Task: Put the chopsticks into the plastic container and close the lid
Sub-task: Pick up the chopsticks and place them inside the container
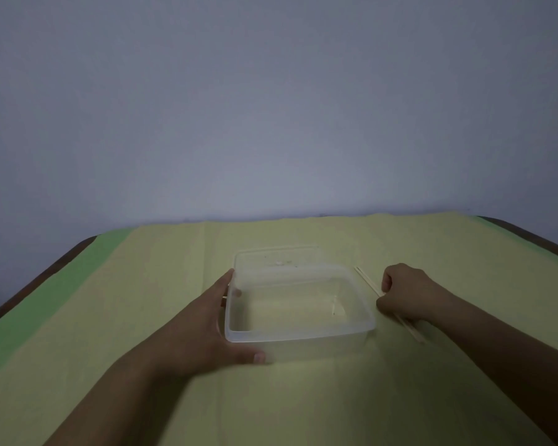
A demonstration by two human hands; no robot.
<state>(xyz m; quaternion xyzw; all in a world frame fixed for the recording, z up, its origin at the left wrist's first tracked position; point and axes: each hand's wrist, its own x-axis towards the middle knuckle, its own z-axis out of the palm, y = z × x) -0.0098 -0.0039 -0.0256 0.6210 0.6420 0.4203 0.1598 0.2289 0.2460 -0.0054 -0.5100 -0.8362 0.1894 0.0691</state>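
Observation:
A clear plastic container [298, 334] stands open in the middle of the table, with nothing visible inside. Its clear lid [271, 255] lies flat just behind it, partly hidden by the container. My left hand [203, 329] presses flat against the container's left wall, thumb along the near corner. Two pale wooden chopsticks [368, 280] lie on the cloth right of the container, pointing away and to the left. My right hand [406, 292] is curled around their middle, so only the far tips and near ends show.
A pale yellow cloth [303, 397] covers the table, with a green strip [78, 278] along its left side. The dark table edge [535, 239] shows at both far corners. A plain wall rises right behind the table.

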